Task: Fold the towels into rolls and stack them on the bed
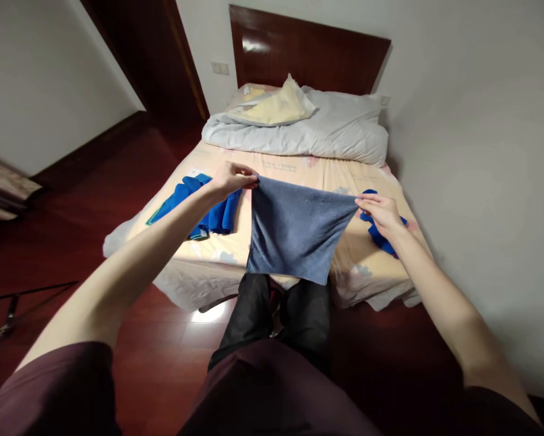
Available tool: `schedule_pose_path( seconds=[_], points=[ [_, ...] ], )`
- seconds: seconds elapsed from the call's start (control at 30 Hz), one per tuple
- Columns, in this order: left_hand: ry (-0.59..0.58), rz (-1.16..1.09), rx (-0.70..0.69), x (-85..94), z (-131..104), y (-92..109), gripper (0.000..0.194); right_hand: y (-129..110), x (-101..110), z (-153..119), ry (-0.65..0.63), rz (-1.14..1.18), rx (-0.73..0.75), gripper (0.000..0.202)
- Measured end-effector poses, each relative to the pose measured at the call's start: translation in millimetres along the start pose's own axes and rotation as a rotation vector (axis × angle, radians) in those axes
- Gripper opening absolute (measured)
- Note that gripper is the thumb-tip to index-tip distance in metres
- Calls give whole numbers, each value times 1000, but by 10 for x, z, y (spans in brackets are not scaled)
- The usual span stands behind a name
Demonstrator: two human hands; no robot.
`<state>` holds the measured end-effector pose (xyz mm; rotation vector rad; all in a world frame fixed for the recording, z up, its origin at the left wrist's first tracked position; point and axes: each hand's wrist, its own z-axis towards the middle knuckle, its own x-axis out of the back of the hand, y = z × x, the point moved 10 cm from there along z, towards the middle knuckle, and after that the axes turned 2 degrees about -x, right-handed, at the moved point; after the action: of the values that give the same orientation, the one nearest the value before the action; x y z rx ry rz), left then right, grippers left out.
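Head cam: L hand (232,178) is pinching one top corner of a gray-blue cloth (299,227) & R hand (381,212) is pinching the other, fingertips closed w/ both hands held wide apart, prob. so the top edge is pulling fairly taut & the rest is hanging spread out, in front of the bed's (290,154) near edge. Bright blue cloths (179,200) are lying bunched & part-rolled on the bed by L forearm, and a crumpled blue cloth (383,242) is lying behind R hand, apparently sorted into separate spots; the quilt (344,124) is sitting bunched near the headboard (303,51).
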<state>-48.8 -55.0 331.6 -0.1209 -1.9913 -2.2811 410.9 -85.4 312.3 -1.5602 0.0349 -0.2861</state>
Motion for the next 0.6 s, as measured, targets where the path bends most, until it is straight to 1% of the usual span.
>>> schedule_pose_path(
  seconds=[0.07,0.13,0.17,0.23,0.27,0.33,0.37,0.4,0.43,0.47,0.53,0.6],
  points=[
    [42,15,-94,6,275,143,19,-83,-100,269,57,30,77,53],
    [89,23,-194,45,460,319,16,-264,-139,451,112,38,228,50],
    [123,27,-236,83,509,396,16,-360,-142,500,131,34,315,49],
    [189,36,-309,169,516,497,17,-478,-134,527,143,21,459,48],
    [213,47,-343,207,477,512,17,-479,-128,513,138,13,502,48],
    [240,91,-404,260,324,444,16,-344,-127,446,121,-23,528,45],
    [242,126,-430,273,217,354,14,-212,-135,391,116,-54,519,43],
    [238,168,-450,276,97,221,12,-42,-154,322,109,-93,499,40],
    [230,213,-460,272,-33,47,12,162,-184,238,101,-136,472,36],
    [214,264,-457,252,-166,-170,13,396,-231,142,86,-177,438,32],
    [182,364,-390,197,-428,-717,17,943,-362,-71,28,-232,334,24],
    [142,427,-228,123,-681,-1373,21,1579,-529,-302,-64,-248,146,19]
  ],
)
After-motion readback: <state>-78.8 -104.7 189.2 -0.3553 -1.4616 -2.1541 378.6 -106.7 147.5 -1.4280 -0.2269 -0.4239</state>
